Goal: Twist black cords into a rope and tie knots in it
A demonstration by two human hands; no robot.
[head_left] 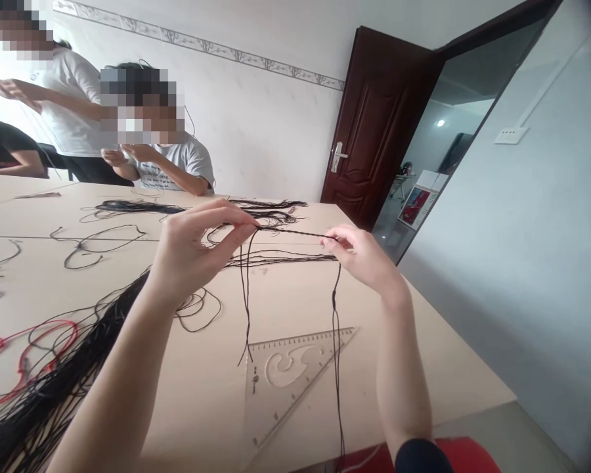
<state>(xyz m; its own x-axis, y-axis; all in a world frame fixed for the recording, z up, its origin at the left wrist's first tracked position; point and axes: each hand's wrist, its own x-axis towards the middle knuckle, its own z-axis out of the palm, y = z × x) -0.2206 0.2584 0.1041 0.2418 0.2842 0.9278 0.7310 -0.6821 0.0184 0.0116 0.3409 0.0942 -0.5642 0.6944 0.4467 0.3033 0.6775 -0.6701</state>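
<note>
A twisted black cord (pixel 295 231) stretches between my two hands above the table. My left hand (pixel 201 243) pinches one end of the twisted part between thumb and fingertips, and loose strands drop from it. At the other end my right hand (pixel 357 256) pinches the cord. From there a length with a small knot hangs down past the table edge. Below the hands a clear plastic set square (pixel 295 381) lies flat on the table, partly crossed by the hanging strands.
A thick bundle of black cords (pixel 93 348) lies at the left, beside red cord (pixel 73 335). More black cords (pixel 138 207) lie farther back on the table (pixel 453 368). Across it, people (pixel 175 161) handle thin strands. A brown door (pixel 374 118) stands open behind.
</note>
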